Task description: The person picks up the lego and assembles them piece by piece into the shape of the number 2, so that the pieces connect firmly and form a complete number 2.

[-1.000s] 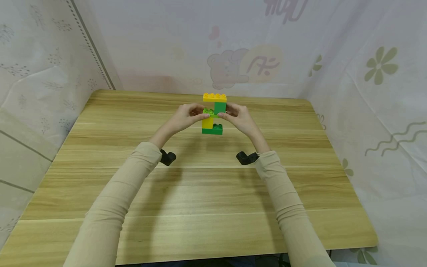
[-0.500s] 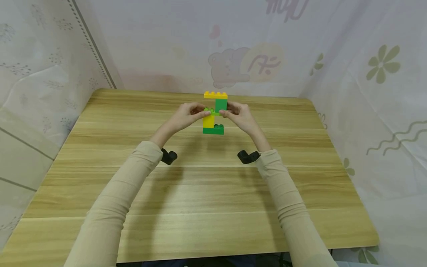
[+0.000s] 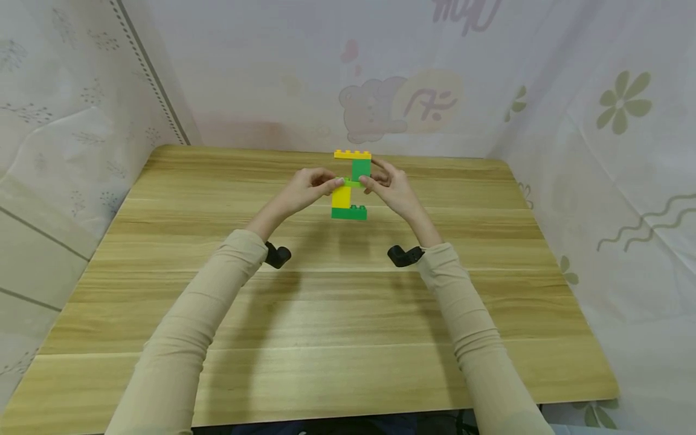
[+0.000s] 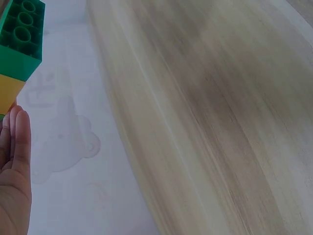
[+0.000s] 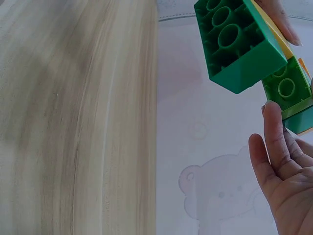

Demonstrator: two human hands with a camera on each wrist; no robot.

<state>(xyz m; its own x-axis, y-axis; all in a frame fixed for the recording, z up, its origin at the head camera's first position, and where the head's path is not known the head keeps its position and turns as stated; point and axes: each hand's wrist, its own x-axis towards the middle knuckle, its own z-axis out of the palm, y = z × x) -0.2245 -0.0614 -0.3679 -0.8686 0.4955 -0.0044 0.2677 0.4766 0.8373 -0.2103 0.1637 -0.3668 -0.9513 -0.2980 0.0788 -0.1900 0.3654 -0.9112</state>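
Note:
A stack of toy building bricks is held up over the table between both hands. From the top come a long yellow brick point(image 3: 352, 154), a green block point(image 3: 361, 170), a thin lime brick point(image 3: 354, 183), a yellow block point(image 3: 341, 197) and a wide dark green brick point(image 3: 349, 214). My left hand point(image 3: 309, 188) pinches the stack's left side at the lime brick, thumb in front. On the other side, my right hand point(image 3: 393, 190) grips around the green block and lime brick, thumb at their joint. The right wrist view shows the hollow underside of the bottom green brick point(image 5: 244, 63).
The wooden table point(image 3: 348, 314) lies beneath, with shadows of the arms on it. A printed white cloth point(image 3: 250, 78) stands behind the back edge and along both sides. A small black wrist device point(image 3: 278, 256) sits by the left cuff, another black device point(image 3: 405, 256) by the right.
The stack has tilted a little, so fewer of its top studs show, and it has shifted slightly right. My right index finger has straightened upward beside the green block.

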